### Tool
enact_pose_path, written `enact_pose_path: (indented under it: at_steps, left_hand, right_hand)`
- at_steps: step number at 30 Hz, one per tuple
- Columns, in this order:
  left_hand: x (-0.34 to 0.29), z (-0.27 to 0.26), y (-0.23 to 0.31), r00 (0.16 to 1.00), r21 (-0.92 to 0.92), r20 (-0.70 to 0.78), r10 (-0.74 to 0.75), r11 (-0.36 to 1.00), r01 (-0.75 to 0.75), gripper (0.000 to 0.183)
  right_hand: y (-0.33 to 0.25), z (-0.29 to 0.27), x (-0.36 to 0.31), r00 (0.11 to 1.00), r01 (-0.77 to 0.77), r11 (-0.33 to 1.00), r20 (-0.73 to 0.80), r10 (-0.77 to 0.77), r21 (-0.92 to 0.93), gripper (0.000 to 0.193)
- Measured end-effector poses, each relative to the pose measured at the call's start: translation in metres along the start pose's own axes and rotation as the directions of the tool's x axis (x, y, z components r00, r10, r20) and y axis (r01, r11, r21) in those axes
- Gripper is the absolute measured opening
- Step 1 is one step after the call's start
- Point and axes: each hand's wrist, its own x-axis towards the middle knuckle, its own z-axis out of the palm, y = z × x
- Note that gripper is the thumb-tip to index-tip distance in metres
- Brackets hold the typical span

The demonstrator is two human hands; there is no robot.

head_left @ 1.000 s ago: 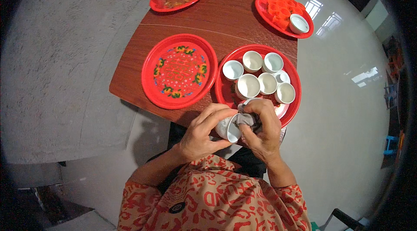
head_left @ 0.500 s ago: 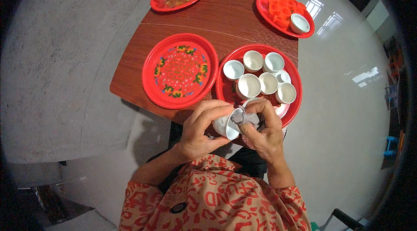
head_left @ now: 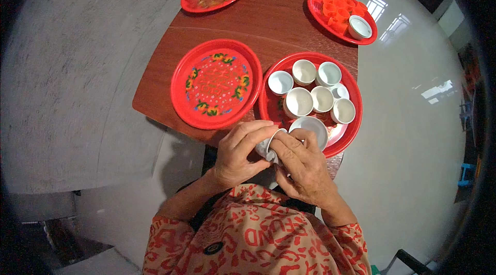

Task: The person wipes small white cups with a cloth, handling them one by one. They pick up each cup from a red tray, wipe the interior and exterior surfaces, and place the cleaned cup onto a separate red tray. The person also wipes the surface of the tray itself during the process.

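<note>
Clasping a white cup (head_left: 263, 146) between its fingers and thumb, your left hand (head_left: 237, 151) tips the mouth toward your right hand (head_left: 304, 165), whose bent fingers press a grey cloth (head_left: 272, 157) into it; most of the cloth is hidden. Your cup is at the near side of a round red tray (head_left: 355, 124), close to the white bowl (head_left: 313, 128) in it. Smaller white cups (head_left: 298, 102) stand beyond the bowl, and a flowered red tray (head_left: 214, 86) lies to their left

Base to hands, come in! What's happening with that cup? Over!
Left hand grips white cup, tilted. Right hand: fingers in its mouth, grey cloth at rim. White bowl close by, partly behind right hand.
</note>
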Motion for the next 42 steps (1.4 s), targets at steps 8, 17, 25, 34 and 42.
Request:
enact_pose_path:
  at_steps: [8, 17, 25, 34, 42]
  left_hand:
    - [-0.008, 0.001, -0.001, 0.988, 0.100, 0.051, 0.142, 0.984, -0.147, 0.072]
    - [-0.014, -0.006, -0.005, 0.994, 0.013, -0.068, 0.083, 0.997, -0.082, 0.071]
    - [-0.012, -0.010, -0.002, 0.986, -0.018, -0.161, -0.044, 0.999, 0.042, 0.062]
    - [-0.022, -0.002, -0.011, 0.967, -0.256, -0.038, -0.251, 0.938, 0.233, 0.062]
    - [-0.016, -0.004, -0.001, 0.853, -0.751, 0.118, -0.508, 0.516, 0.411, 0.066]
  right_hand:
    - [0.001, -0.001, 0.000, 0.980, -0.085, 0.993, 0.184, 0.069, 0.082, 0.038]
    - [0.005, 0.001, 0.003, 0.986, -0.115, 0.908, 0.160, 0.053, 0.403, 0.036]
    - [-0.010, 0.018, 0.005, 0.997, 0.007, 0.989, -0.074, 0.003, 0.146, 0.038]
    - [-0.001, 0.009, -0.016, 0.995, -0.046, 0.980, -0.077, 0.062, 0.194, 0.042]
    - [0.005, 0.016, -0.011, 0.979, -0.111, 0.974, -0.149, 0.141, 0.196, 0.043]
